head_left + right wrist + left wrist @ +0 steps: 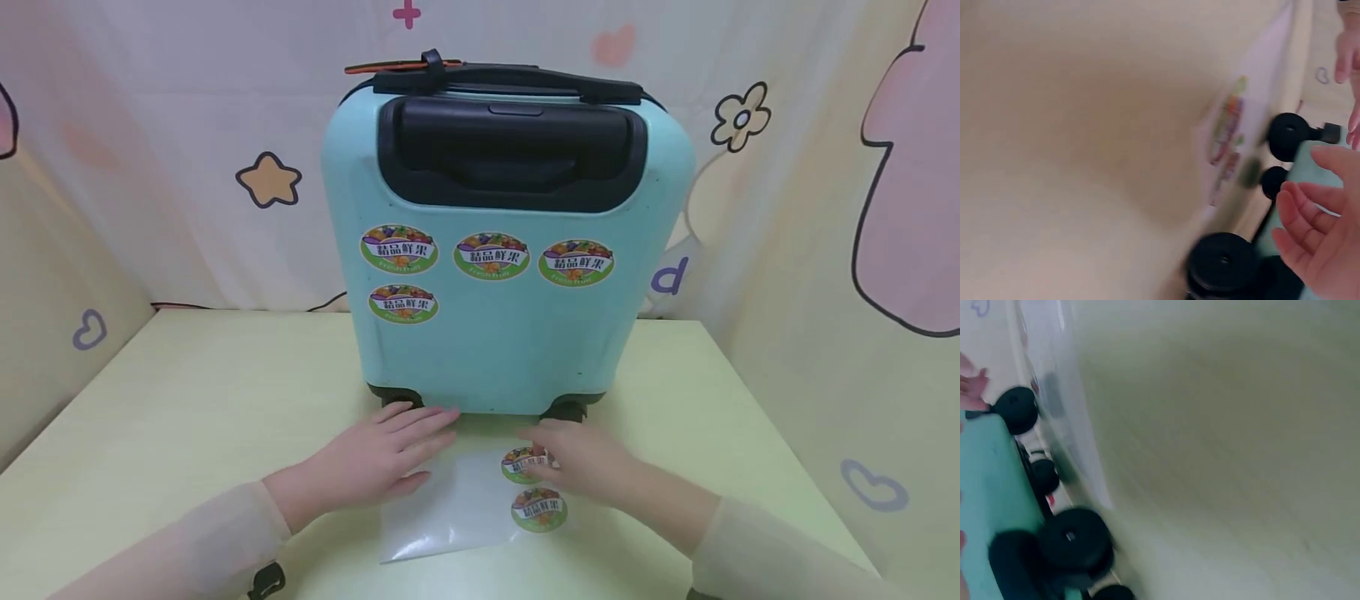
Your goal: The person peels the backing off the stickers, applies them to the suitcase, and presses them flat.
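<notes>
A light blue suitcase (495, 358) stands upright on its black wheels, with several oval fruit stickers (491, 256) on its face. In front of it a glossy backing sheet (442, 521) lies on the table, bearing two more oval stickers (538, 509) on its right side. My left hand (390, 450), fingers extended, hovers over the sheet's upper left; contact cannot be told. Near the upper sticker on the sheet is my right hand (588, 467), partly covering that sticker's edge. The right wrist view shows the right hand (1319, 231) with loosely bent fingers, nothing between them.
The pale table (187, 417) extends to both sides of the suitcase. A patterned curtain (187, 108) hangs behind and around it. A dark cable (326, 302) runs along the table's back edge. An orange-edged tag (397, 67) lies by the suitcase's top handle.
</notes>
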Action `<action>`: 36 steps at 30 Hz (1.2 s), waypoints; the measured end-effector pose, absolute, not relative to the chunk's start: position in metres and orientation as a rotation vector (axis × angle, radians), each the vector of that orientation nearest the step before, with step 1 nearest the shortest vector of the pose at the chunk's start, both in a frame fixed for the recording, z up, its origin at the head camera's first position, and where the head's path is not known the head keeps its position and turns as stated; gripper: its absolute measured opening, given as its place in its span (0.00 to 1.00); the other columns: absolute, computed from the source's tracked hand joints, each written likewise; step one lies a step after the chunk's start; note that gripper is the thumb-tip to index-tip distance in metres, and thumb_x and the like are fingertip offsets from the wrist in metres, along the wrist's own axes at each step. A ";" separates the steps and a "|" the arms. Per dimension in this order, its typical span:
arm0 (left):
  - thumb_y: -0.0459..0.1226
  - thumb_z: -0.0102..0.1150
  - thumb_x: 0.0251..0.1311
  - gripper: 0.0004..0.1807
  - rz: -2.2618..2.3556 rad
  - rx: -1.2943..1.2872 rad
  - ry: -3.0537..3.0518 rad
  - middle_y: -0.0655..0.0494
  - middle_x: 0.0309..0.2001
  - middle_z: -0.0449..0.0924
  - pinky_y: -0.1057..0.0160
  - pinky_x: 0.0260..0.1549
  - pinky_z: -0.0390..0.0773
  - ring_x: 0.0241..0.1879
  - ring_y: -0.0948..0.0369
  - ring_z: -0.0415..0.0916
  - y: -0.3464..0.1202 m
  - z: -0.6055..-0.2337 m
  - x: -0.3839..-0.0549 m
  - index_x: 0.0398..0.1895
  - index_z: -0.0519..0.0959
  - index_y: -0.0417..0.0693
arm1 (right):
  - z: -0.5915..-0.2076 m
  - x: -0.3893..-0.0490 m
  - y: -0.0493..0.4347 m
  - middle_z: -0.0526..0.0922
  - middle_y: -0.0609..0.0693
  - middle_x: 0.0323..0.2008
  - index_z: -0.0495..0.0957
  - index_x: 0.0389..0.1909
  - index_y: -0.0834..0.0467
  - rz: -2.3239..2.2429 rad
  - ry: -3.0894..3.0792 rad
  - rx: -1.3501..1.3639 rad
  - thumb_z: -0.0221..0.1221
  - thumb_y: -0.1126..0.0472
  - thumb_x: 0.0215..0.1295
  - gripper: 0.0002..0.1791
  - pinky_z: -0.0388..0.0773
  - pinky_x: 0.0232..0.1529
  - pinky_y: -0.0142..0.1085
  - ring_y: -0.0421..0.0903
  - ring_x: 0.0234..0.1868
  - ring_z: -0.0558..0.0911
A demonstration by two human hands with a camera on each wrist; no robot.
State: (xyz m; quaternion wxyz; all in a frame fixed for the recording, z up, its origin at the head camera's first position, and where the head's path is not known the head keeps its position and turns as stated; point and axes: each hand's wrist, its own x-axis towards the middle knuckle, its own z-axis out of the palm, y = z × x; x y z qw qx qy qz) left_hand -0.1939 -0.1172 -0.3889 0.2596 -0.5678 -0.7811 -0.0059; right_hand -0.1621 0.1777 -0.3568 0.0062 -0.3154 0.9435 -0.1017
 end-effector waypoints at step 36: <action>0.44 0.54 0.63 0.16 -0.790 -1.398 -2.890 0.61 0.47 0.80 0.67 0.47 0.73 0.47 0.68 0.75 -0.052 -0.395 -0.141 0.49 0.80 0.48 | -0.392 -0.144 0.187 0.71 0.42 0.32 0.81 0.48 0.57 -0.301 2.791 -1.004 0.70 0.53 0.45 0.26 0.68 0.29 0.30 0.36 0.28 0.68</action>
